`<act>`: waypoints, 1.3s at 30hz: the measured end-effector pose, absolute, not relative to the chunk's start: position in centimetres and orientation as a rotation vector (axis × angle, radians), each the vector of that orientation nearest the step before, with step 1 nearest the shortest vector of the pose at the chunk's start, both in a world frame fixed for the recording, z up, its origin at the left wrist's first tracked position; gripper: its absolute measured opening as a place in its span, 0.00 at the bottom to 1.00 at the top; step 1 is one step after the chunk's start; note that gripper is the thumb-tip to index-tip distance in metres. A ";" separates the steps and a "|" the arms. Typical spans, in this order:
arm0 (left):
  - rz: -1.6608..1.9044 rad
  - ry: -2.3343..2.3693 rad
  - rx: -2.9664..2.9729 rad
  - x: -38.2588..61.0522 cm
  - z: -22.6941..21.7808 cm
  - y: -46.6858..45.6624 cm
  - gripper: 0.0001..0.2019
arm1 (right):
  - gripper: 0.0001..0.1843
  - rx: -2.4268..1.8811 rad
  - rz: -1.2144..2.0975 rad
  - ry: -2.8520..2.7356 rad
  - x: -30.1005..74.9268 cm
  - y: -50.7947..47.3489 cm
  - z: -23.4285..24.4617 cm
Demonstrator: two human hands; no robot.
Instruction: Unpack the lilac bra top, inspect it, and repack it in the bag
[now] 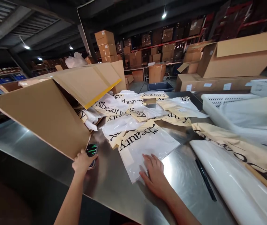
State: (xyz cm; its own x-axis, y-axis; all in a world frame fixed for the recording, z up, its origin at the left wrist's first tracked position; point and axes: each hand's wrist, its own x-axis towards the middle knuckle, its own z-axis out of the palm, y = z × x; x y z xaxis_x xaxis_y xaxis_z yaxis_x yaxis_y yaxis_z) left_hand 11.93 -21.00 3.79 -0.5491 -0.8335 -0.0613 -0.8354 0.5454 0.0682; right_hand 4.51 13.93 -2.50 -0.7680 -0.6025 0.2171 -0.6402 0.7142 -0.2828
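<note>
so your left hand [83,161] is wrapped around a phone [92,150] with a lit screen, right by the bottom corner of the open cardboard box [44,115]. your right hand [154,175] isn't gripping anything, fingers spread loose over the near edge of the clear-bagged "beauty" packet [147,145]. that packet's on the metal bench [110,184], in front of a messy pile of similar ones [128,109]. off to your right there's a black pen-like thing [205,179] lying beside some white plastic [220,172].
</note>
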 end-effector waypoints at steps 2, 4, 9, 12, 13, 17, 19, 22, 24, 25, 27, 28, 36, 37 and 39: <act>-0.018 2.904 -1.434 12.5 3.4 -19.7 0.38 | 0.35 0.893 0.355 -2.833 2.9 14.9 -1.6; 0.003 3.090 -1.237 12.9 2.6 -17.4 0.34 | 0.42 0.928 0.156 -2.898 1.4 15.5 -0.8; 0.873 3.041 -0.955 13.1 0.0 -10.6 0.27 | 0.35 1.335 -0.064 -3.092 -0.9 14.2 0.6; 1.185 2.969 -0.932 13.5 -1.1 -8.5 0.28 | 0.22 1.449 -0.001 -3.126 -1.4 12.9 1.3; 1.266 2.956 -0.918 13.7 -1.3 -8.4 0.29 | 0.19 1.462 0.050 -3.135 -1.5 12.7 1.8; 1.659 2.842 -1.005 15.3 -1.9 -9.9 0.32 | 0.15 1.319 0.539 -3.062 -2.4 12.5 5.9; 1.842 2.813 -1.076 15.9 -1.8 -10.8 0.30 | 0.25 1.092 0.958 -2.921 -3.2 12.7 8.7; 2.076 2.718 -1.076 16.1 -1.4 -10.8 0.27 | 0.44 0.646 1.652 -2.594 -4.2 13.5 11.8; 2.288 2.459 -0.999 15.5 -1.0 -10.0 0.33 | 0.53 0.419 1.940 -2.419 -3.9 14.1 11.8; 2.401 2.276 -0.945 15.1 -0.8 -9.5 0.37 | 0.56 0.325 2.030 -2.367 -3.3 14.4 11.1; 2.617 1.885 -0.842 14.3 -0.2 -8.7 0.42 | 0.57 0.095 2.232 -2.246 -1.5 15.0 8.5; 2.717 1.687 -0.809 13.9 0.2 -8.6 0.41 | 0.56 -0.042 2.367 -2.160 -0.3 15.2 6.9; 2.849 1.502 -1.268 14.4 0.5 -10.6 0.32 | 0.53 -0.609 2.996 -1.983 8.3 16.9 -0.6; 2.818 1.602 -1.282 15.3 0.0 -10.6 0.34 | 0.55 -0.628 3.043 -1.963 8.9 17.1 -0.5; 2.695 1.780 -1.255 17.4 -1.0 -10.0 0.37 | 0.57 -0.663 3.129 -1.962 9.8 17.1 -0.4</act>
